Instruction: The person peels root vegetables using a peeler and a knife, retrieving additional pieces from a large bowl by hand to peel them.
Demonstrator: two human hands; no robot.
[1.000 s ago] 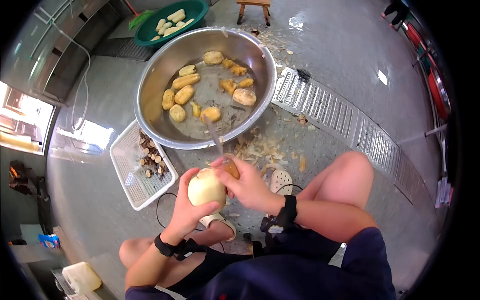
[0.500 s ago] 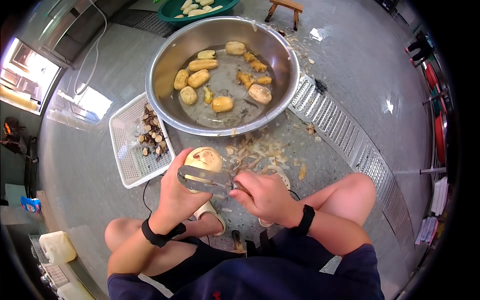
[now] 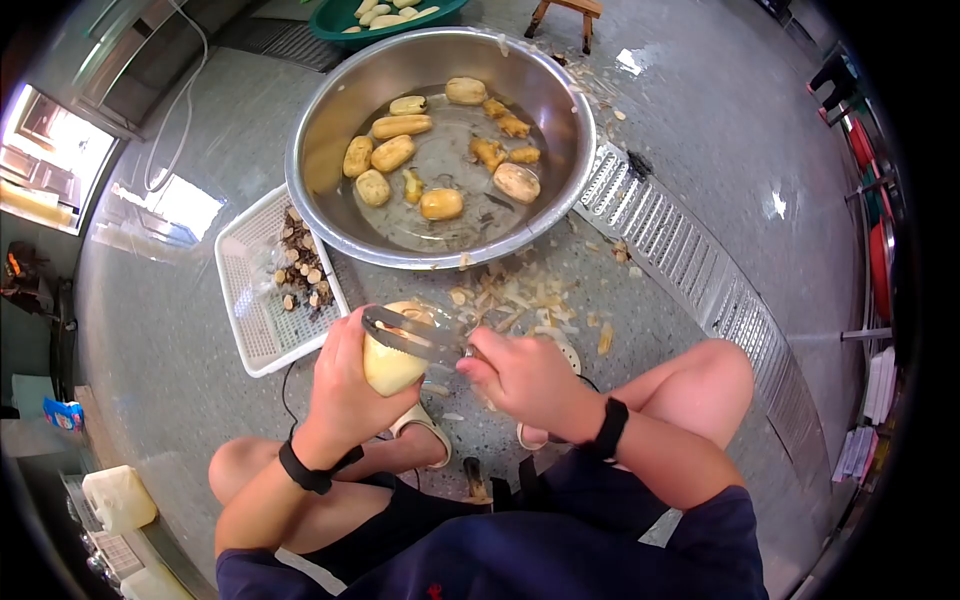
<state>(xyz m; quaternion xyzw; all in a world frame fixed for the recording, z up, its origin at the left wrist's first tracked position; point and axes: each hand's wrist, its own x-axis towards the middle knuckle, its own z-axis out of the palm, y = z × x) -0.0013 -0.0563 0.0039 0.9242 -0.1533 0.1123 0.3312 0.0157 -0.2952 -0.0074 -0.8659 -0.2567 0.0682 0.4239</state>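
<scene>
My left hand [image 3: 345,385] is wrapped round a pale, peeled-looking lotus root [image 3: 392,368], holding it upright in front of my knees. In my right hand [image 3: 535,385] is the handle of a metal peeler [image 3: 425,346]. Its serrated, slotted blade lies across the upper part of the lotus root, on the side towards me. Just beyond my hands, peel shavings [image 3: 520,300] are scattered over the wet floor. A large steel basin [image 3: 310,215] holds several brownish lotus root pieces [image 3: 441,204] and some knobbly ginger-like pieces [image 3: 487,152] in shallow water.
To the left of the basin stands a white plastic basket [image 3: 235,300] with cut root ends [image 3: 305,268] in it. A metal drain grate [image 3: 690,250] runs along the right. Behind the basin are a green tub [image 3: 330,25] with pale roots and a small wooden stool [image 3: 568,8].
The peeler has moved up from the middle of the lotus root to near its top. The lotus root's upper end has tilted slightly away from me.
</scene>
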